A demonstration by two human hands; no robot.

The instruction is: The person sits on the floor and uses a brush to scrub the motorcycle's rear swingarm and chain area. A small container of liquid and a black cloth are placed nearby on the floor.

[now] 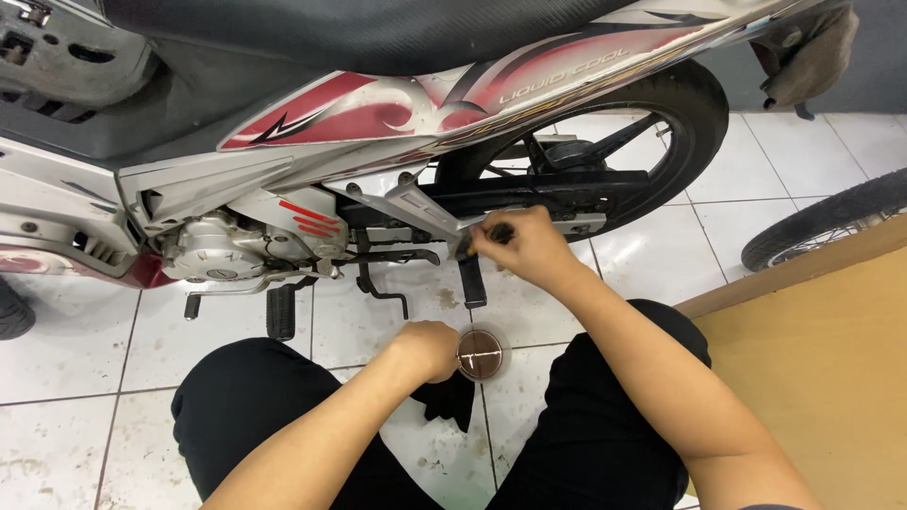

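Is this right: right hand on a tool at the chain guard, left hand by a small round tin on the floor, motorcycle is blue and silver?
Not quite. The head view shows the motorcycle in red and silver, not blue. The rest holds: the right hand grips a dark tool at the chain guard, and the left hand rests by the small round tin on the tiled floor.

Motorcycle repair workshop
A motorcycle (378, 142) stands on a stained white tile floor (76, 444), a spare tyre (831, 222) lying nearby.

Small round tin (480, 353) before motorcycle (378, 123)
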